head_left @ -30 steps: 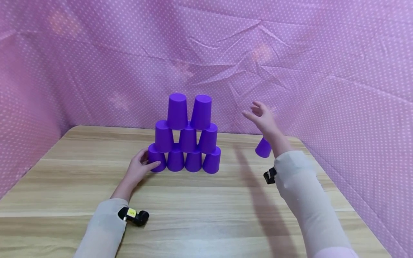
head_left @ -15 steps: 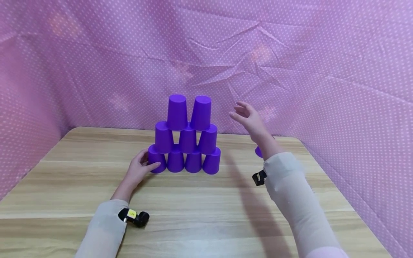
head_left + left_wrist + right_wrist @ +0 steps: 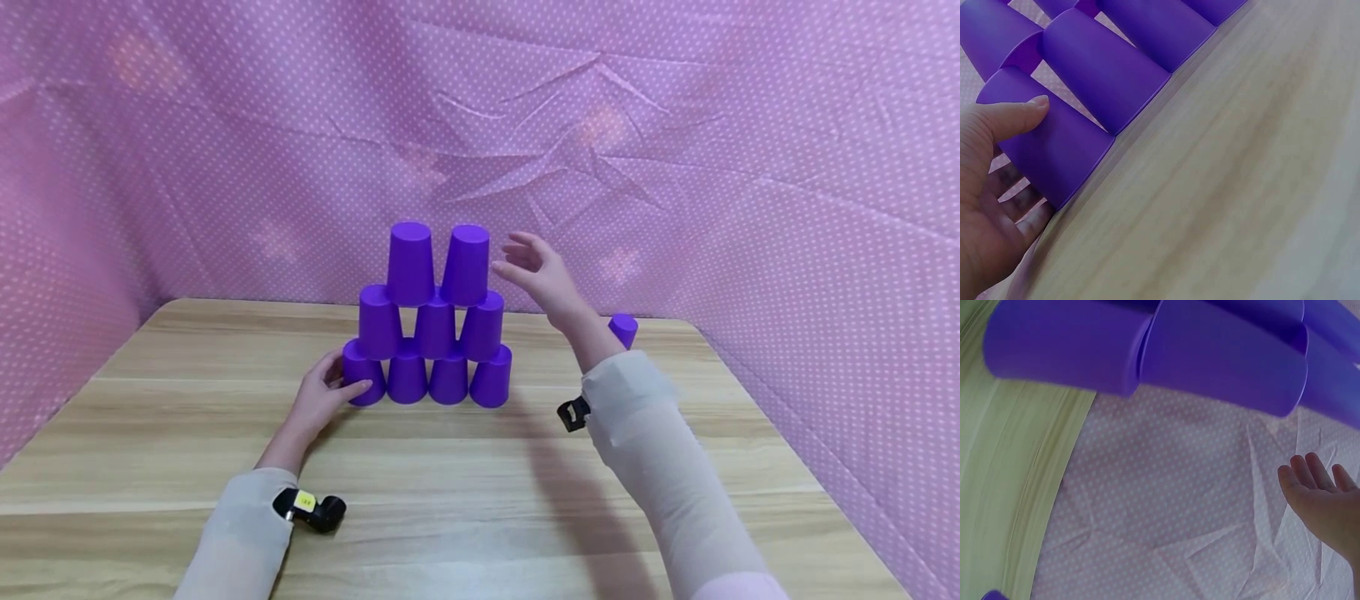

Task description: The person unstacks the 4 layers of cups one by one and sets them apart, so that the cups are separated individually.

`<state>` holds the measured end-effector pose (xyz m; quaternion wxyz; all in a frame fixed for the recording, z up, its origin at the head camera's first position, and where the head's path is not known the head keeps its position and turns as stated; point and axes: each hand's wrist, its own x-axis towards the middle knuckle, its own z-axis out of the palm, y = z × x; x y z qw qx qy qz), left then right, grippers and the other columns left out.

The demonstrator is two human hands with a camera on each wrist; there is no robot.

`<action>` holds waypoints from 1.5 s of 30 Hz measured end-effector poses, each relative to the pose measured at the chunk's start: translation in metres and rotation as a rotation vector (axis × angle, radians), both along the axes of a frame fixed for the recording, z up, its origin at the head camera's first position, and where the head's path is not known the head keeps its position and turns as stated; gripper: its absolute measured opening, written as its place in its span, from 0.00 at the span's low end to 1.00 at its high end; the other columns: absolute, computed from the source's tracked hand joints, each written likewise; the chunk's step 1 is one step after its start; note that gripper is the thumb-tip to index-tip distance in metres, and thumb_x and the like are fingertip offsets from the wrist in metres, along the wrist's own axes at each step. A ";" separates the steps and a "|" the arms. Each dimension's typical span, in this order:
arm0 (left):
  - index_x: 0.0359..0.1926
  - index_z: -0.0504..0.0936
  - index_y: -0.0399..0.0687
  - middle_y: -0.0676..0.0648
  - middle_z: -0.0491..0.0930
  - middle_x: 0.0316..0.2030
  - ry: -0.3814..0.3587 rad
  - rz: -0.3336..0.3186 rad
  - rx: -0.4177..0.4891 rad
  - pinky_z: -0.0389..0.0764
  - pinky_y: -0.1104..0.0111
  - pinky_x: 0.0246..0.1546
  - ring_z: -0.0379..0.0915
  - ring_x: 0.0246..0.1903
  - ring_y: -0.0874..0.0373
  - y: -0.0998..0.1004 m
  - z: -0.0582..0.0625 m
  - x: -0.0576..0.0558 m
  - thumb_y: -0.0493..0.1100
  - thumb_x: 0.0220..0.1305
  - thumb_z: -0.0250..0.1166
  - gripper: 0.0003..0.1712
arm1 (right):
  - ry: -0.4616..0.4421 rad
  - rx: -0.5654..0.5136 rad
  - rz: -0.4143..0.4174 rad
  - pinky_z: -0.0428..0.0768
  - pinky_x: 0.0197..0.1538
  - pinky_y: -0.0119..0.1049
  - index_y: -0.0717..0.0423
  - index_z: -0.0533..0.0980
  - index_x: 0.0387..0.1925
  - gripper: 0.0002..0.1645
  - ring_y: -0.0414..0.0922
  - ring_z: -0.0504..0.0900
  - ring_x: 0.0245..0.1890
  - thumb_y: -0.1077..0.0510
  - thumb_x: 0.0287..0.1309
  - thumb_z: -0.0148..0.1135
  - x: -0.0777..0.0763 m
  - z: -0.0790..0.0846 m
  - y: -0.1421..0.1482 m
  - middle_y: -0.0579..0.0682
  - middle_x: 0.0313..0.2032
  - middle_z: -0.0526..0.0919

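Observation:
Purple plastic cups stand upside down in a stack: several in the bottom row, three in the middle row and two upper cups (image 3: 466, 265) on top. My left hand (image 3: 318, 396) holds the bottom-left cup (image 3: 1060, 140), its thumb across the front and its fingers round the far side. In the head view my right hand (image 3: 543, 279) is raised just right of the upper right cup, holding nothing. The right wrist view shows this hand (image 3: 1325, 500) with its fingers relaxed, apart from the nearby cups (image 3: 1222, 356).
A single purple cup (image 3: 623, 327) stands at the back right of the wooden table (image 3: 420, 500), partly behind my right forearm. Pink dotted cloth (image 3: 300, 167) hangs behind the table and at both sides. Each sleeve carries a black wrist camera (image 3: 324, 513).
My right hand has moved left, from near the lone cup to beside the upper right cup of the stack. The left hand and the stack have stayed in place.

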<state>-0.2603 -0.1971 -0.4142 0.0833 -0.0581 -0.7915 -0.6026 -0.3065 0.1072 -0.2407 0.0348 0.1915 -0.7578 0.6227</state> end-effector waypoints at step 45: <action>0.59 0.57 0.34 0.31 0.63 0.51 0.002 0.001 0.013 0.61 0.57 0.54 0.59 0.52 0.43 0.003 0.000 0.003 0.37 0.49 0.64 0.38 | -0.015 -0.092 -0.038 0.72 0.47 0.34 0.60 0.63 0.54 0.33 0.48 0.72 0.44 0.66 0.44 0.63 0.002 0.004 -0.035 0.57 0.44 0.73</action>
